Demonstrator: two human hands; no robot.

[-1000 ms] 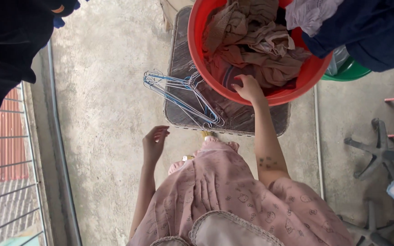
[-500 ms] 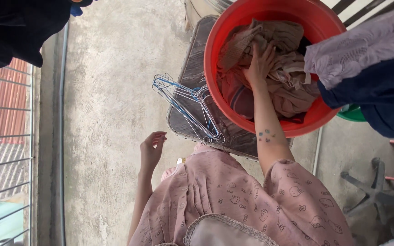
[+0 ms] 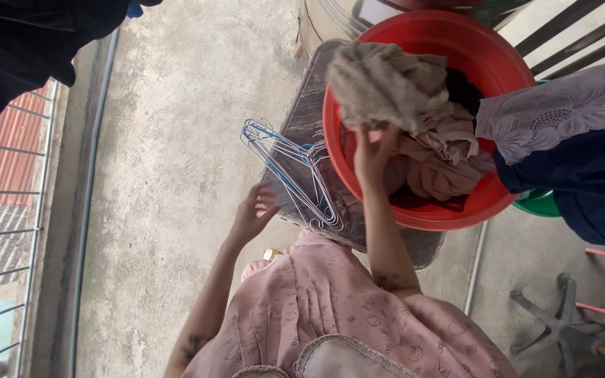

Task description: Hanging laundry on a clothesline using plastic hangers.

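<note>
My right hand (image 3: 371,154) grips a beige-grey cloth (image 3: 386,84) and holds it lifted over the red basin (image 3: 505,56), which is full of crumpled brownish laundry (image 3: 442,168). The basin stands on a low woven stool (image 3: 302,112). A bundle of wire hangers (image 3: 288,164) in blue and white lies on the stool beside the basin. My left hand (image 3: 252,213) is empty, fingers spread, close to the lower end of the hangers but not touching them. I wear a pink printed dress (image 3: 337,315).
Dark blue and white garments (image 3: 568,140) hang at the right. A black garment (image 3: 15,49) hangs at the upper left. A metal railing (image 3: 8,210) runs along the left edge of the concrete floor. A green basin (image 3: 540,203) and a chair base (image 3: 561,325) stand at the right.
My right hand closed on the beige cloth inside the basin and lifted it up and out. My left hand rose toward the hangers.
</note>
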